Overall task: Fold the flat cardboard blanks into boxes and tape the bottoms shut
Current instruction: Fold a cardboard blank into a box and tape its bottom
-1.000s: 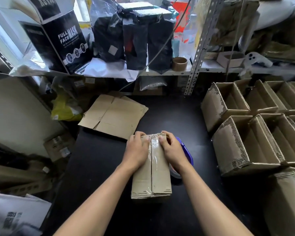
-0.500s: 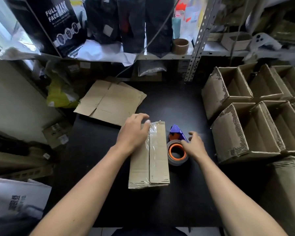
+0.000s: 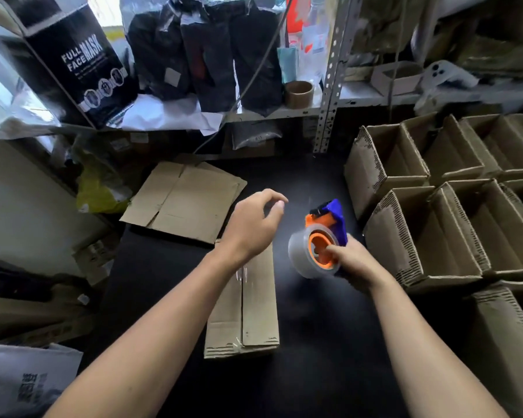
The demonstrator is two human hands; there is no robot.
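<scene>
Now, in the head view, my right hand [image 3: 352, 260] grips the tape dispenser [image 3: 320, 245] above the table [image 3: 314, 357]; my left hand [image 3: 251, 224] hovers empty, fingers loosely curled. The box [image 3: 254, 312] below has tape on its seam. Flat blanks [image 3: 181, 200] remain, I judge.

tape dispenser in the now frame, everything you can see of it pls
The tape dispenser is a handheld plastic one: orange hub and frame, blue guard at the far end, a roll of clear tape around the hub. The right hand grips it from the near side, lifted off the black table, roll face tilted toward the camera, right of the cardboard box. Slightly blurred; its cutting edge can't be made out.
</scene>
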